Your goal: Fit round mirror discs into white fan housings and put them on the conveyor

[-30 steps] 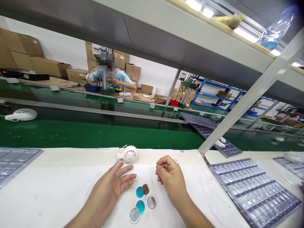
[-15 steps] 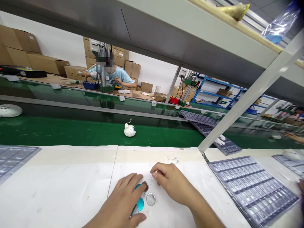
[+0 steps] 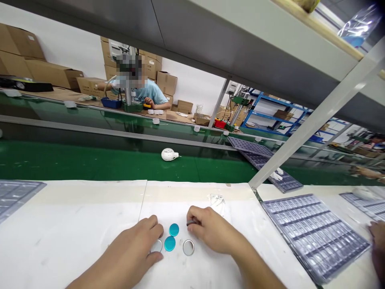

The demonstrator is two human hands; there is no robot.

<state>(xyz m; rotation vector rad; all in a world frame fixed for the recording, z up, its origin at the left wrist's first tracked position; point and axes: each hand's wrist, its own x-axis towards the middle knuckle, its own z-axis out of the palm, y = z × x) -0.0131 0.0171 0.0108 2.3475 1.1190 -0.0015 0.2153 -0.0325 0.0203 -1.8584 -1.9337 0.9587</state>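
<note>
A thin dark disc [image 3: 191,222] is being pinched edge-on by the right hand [image 3: 211,229], its grip clamped. Two teal discs [image 3: 173,229] and a silver disc [image 3: 188,247] are lying on the white bench [image 3: 90,208] just below and left of that hand. The left hand [image 3: 132,241] is curling against a second silver disc [image 3: 156,245]; whether its grip is closed on it, I cannot tell.

A head-worn camera looks forward and down from the person's own viewpoint, close above the left hand [image 3: 132,243] and right hand [image 3: 212,230] at a white bench [image 3: 75,208]. Its wide, tilted frame reaches across a green conveyor [image 3: 90,162] to a co-worker [image 3: 147,91], beneath a shelf [image 3: 240,48].
</note>
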